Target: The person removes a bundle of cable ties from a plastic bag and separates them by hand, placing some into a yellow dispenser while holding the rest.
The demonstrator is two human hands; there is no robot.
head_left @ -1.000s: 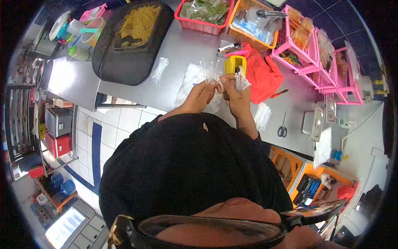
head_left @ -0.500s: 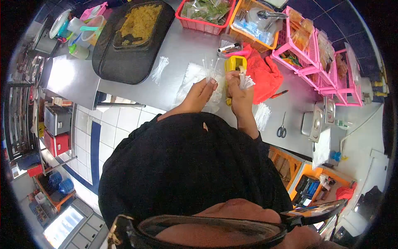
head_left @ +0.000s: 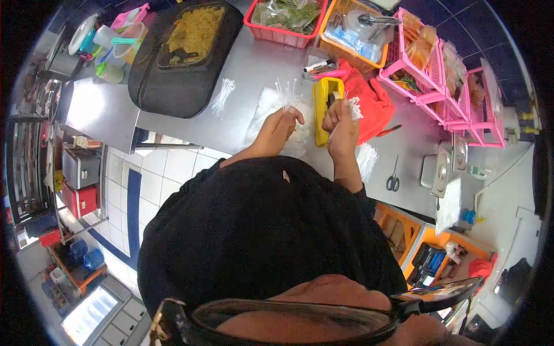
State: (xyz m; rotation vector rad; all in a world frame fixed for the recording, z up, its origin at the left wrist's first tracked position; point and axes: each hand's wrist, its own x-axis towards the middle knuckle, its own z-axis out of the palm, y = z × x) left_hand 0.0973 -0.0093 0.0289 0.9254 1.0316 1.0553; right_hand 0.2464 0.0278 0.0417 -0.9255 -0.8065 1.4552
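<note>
My left hand point(head_left: 279, 128) pinches several thin white sticks with small knobbed ends point(head_left: 287, 95), fanned out above the fingertips. A closed bundle of similar white sticks point(head_left: 355, 108) is in my right hand point(head_left: 341, 124), its knobbed ends poking out to the right. Just left of that hand, and partly behind it, is a yellow tape dispenser point(head_left: 321, 130). Beneath my left hand lies a clear plastic bag or sheet point(head_left: 261, 118). One loose bundle of white sticks point(head_left: 223, 97) rests to the left, and another pile point(head_left: 366, 161) lies below my right wrist.
A red cloth point(head_left: 372, 109) spreads right of the dispenser, with scissors point(head_left: 393, 176) nearer me. A red basket point(head_left: 283, 36), an orange basket point(head_left: 353, 40) and pink racks point(head_left: 427, 86) line the back. A tray of yellow food point(head_left: 193, 34) sits on a black case point(head_left: 156, 86).
My right hand has moved slightly right with its bundle, turning so the knobbed ends point more to the right. More of the yellow dispenser shows. The left-hand sticks have shifted a little.
</note>
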